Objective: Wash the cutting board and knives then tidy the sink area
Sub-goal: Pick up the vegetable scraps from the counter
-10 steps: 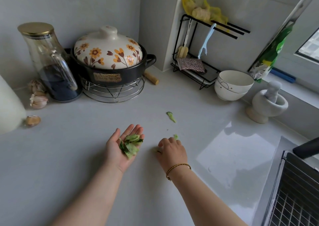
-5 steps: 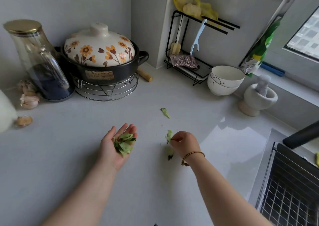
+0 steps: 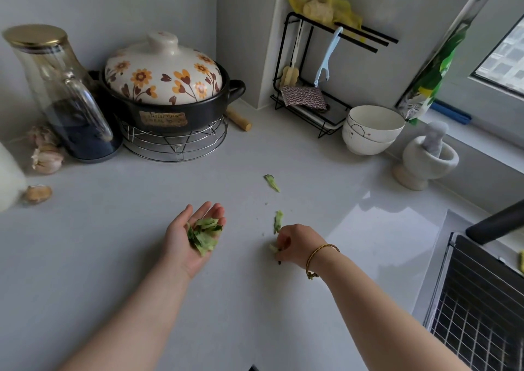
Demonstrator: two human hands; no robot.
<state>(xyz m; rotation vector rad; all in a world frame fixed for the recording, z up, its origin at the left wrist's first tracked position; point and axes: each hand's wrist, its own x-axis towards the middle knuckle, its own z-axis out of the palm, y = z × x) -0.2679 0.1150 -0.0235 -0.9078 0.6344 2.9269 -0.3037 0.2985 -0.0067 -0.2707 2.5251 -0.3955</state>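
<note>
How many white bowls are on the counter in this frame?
2: the top bowl nested in the bottom bowl, stacked between the black rack and the mortar. Another could be nested out of sight.

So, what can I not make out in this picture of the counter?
Right hand: head view; its own back hides the fingertips, so whether they pinch the green scrap is unclear.
Pot label: head view; print too small to read.
Sink rack: head view; cut off by the right edge.
White object: head view; cut off by the left edge.
</note>
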